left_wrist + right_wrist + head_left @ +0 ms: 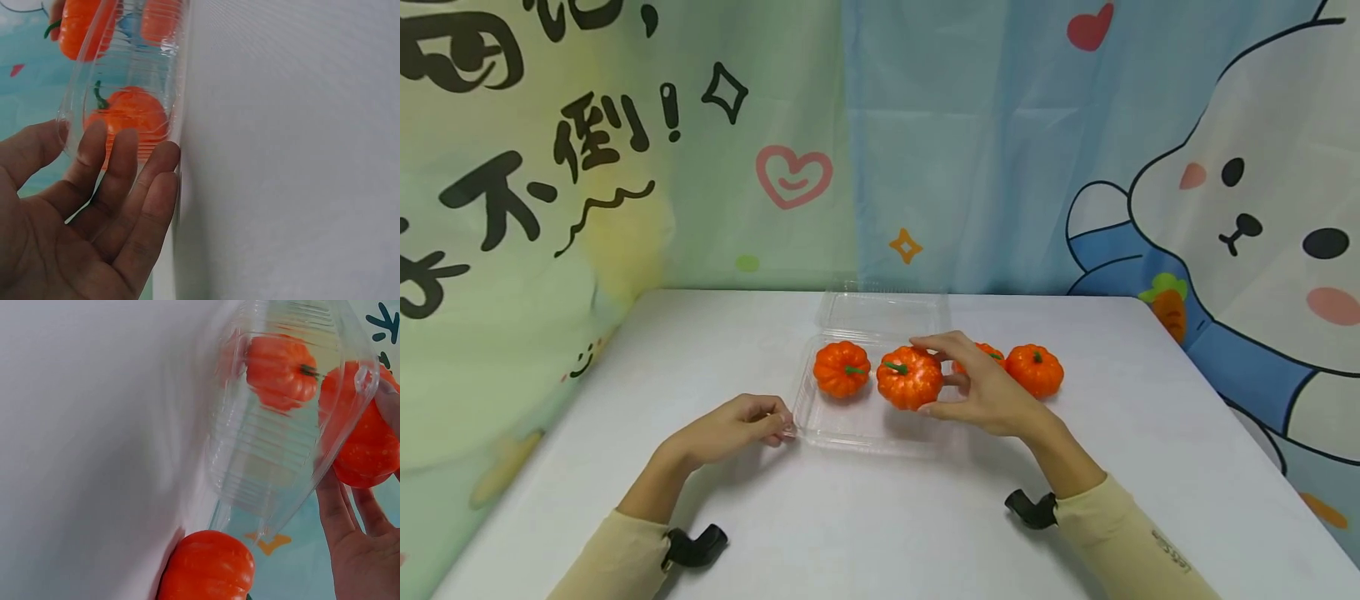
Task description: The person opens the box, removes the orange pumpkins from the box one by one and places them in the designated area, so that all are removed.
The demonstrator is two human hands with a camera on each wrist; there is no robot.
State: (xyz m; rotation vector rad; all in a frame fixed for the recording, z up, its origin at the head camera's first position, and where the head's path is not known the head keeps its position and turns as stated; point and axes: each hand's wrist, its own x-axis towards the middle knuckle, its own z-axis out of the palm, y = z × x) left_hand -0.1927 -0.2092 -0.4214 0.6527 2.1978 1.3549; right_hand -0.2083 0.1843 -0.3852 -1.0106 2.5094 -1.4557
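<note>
A clear plastic box (850, 429) lies on the table with its lid (883, 312) folded back. One orange pumpkin (841, 369) with a green stem sits in its left part. My right hand (992, 392) grips a second pumpkin (908, 378) between thumb and fingers, over the right part of the box; the right wrist view shows this pumpkin (369, 437) above the box's rim. At the box's near left corner is my left hand (733, 429); in the left wrist view the fingers of this hand (94, 206) hold the box's edge (75, 119), thumb on the rim.
Right of the box, two more pumpkins stand on the white table (865, 533): one (1037, 371) in plain sight, the other (990, 353) partly behind my right hand. A printed curtain (940, 150) hangs behind the table's far edge.
</note>
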